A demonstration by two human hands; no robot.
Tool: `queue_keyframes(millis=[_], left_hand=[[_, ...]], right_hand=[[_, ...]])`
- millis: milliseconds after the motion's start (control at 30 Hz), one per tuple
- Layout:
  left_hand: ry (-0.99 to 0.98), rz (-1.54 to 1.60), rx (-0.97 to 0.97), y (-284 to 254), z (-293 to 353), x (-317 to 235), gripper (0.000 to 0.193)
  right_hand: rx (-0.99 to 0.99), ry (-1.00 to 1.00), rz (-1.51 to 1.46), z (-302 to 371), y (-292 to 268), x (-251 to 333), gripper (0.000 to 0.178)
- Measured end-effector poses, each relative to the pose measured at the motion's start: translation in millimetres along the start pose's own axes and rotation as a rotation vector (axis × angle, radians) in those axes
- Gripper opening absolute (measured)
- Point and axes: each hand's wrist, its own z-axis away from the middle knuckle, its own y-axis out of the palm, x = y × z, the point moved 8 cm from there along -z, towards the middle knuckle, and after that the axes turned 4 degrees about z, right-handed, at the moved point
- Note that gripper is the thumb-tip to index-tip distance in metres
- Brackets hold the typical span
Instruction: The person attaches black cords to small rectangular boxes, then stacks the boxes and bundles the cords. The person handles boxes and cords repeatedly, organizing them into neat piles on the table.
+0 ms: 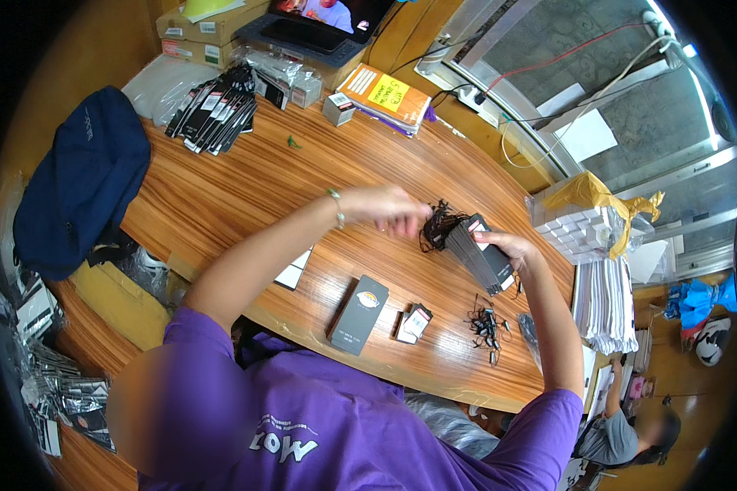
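My right hand is closed around a thick stack of black hang tags, which is tilted above the table's right side. From the stack's upper left end hangs a tangle of black cords. My left hand is just left of these cords, its fingers smeared by motion; whether they pinch a cord I cannot make out. Nearer to me lie a dark rectangular box or card stack, a small stack of labels and a loose pile of black cord pieces.
Several bundled black tags lie at the far left of the wood-grained table. A small box and papers with a yellow note sit at the back. Bagged white boxes stand right; another person sits beyond.
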Motion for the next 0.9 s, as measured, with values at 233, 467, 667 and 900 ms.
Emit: queue_keyframes(millis=[233, 467, 667, 900], left_hand=[[-0.112, 0.498, 0.137, 66.9, -21.2, 14.2, 0.108], [0.081, 1.336, -0.07, 45.8, -47.0, 10.7, 0.097], [0.261, 1.393, -0.335, -36.7, -56.9, 27.1, 0.024], [0.273, 1.165, -0.307, -98.4, -50.8, 8.0, 0.028]], right_hand=[[-0.04, -0.149, 0.055, 24.9, 8.9, 56.8, 0.073], [0.007, -0.221, 0.03, 38.8, 40.6, 76.2, 0.076], [0.176, -0.249, 0.037, 28.0, 86.2, 71.3, 0.079], [0.18, -0.355, -0.088, -1.6, 116.9, 71.7, 0.069]])
